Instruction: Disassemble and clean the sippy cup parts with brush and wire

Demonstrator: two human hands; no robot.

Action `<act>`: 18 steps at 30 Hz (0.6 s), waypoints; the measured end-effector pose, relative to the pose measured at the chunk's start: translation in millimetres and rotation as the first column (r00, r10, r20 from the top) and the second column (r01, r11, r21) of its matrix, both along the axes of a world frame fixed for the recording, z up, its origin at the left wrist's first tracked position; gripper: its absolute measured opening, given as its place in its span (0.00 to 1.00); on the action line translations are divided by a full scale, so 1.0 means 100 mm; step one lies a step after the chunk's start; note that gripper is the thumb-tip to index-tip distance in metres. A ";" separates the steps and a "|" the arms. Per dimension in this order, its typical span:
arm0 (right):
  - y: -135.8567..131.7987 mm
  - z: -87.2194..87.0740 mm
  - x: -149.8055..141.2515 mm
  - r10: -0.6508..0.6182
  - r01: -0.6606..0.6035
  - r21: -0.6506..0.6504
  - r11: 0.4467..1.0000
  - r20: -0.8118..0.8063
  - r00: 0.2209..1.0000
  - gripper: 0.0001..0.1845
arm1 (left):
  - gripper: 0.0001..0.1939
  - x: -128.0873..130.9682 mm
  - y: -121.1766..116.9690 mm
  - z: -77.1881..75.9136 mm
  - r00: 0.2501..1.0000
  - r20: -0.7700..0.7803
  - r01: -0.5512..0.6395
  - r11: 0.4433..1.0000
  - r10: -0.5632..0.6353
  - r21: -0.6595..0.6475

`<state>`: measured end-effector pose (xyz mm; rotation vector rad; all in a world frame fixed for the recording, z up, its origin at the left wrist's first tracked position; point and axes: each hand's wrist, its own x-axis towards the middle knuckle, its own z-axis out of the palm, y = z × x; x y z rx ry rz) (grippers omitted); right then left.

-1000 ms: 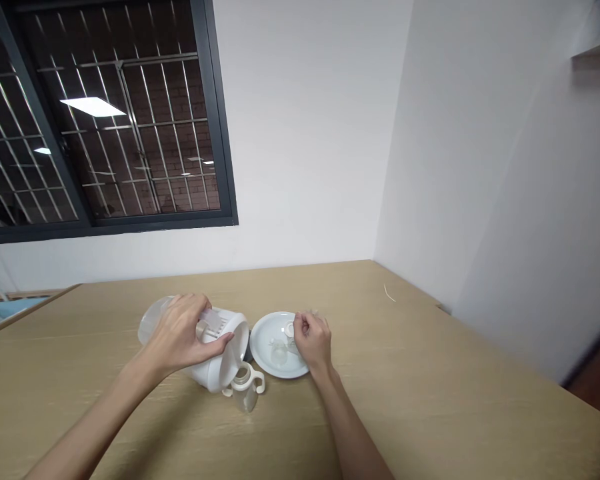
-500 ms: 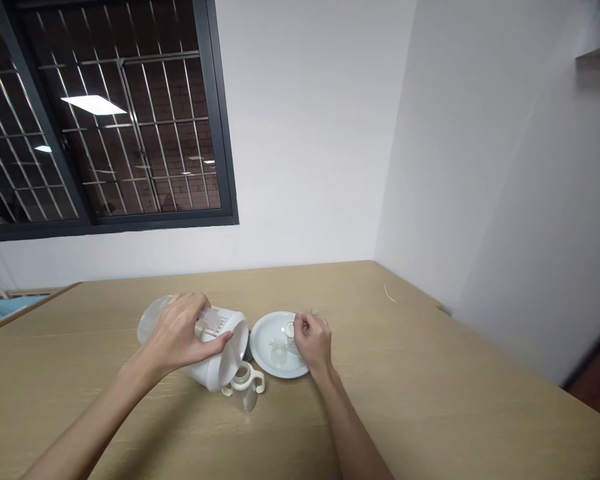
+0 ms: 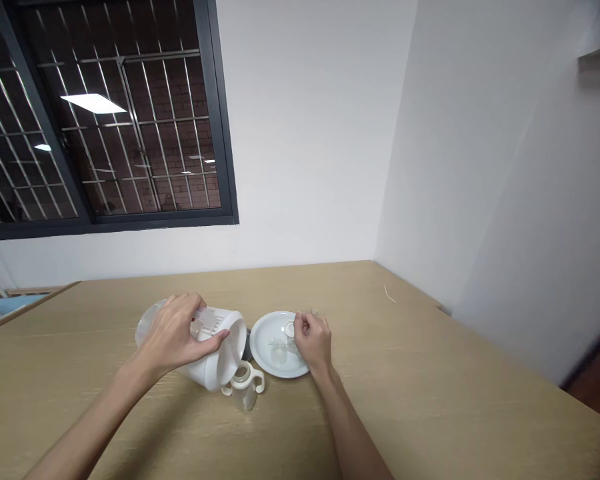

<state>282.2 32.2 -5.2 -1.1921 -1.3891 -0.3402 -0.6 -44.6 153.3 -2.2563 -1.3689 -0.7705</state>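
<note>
White container [image 3: 207, 373], smooth and slotted, sits tilted within the left hand [image 3: 175, 333], thumb and fingers spread around it; the right hand [image 3: 314, 341] curls over the round, glossy plate [image 3: 263, 341], any hold indeterminable.

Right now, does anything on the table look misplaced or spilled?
A thin pale strand lies alone on the table near its far right corner, apart from the plate and two-handled bottle. The white container is tilted, but the left hand holds it. No spill shows.
</note>
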 end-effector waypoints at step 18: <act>0.00 0.01 0.00 0.029 -0.030 -0.022 0.999 -0.044 0.999 0.19 | 0.24 -0.62 -0.35 -0.21 0.507 0.735 -0.261 0.893 0.450 -0.367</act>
